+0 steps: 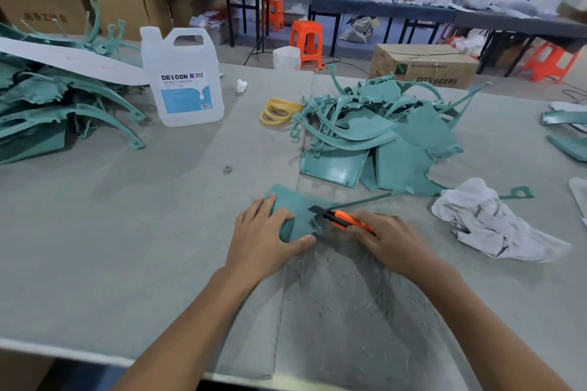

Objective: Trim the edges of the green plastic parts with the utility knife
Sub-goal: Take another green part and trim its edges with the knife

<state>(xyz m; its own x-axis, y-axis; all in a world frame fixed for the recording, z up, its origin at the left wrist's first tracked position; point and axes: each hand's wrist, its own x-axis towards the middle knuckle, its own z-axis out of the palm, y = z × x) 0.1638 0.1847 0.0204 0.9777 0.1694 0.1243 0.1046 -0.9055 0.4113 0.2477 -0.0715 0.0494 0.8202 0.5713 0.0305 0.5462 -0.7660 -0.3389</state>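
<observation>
1. While the cut is under way, the green part (295,216) is located at the near centre of the table (127,216). It is gripped by the left hand (263,244), with the fingers laid over its left portion and the thumb set against its near edge.
2. The utility knife (346,220) is clasped in the right hand (390,244). Its blade is extended and placed at the right edge of the part.
3. Fine shavings (349,279) are scattered on the table just nearer than the part, so some trimming is judged to have been completed.
4. A pile of green parts (381,133) is stacked farther off, right of centre, and a second pile (47,105) is found at the far left. Which pile is finished cannot be determined, and considerable work is presumed to remain.
5. The exact contact of the blade with the edge is blurred and cannot be confirmed. The rear of the knife is hidden by the right hand, and further green parts at the right margin are cut off.
</observation>
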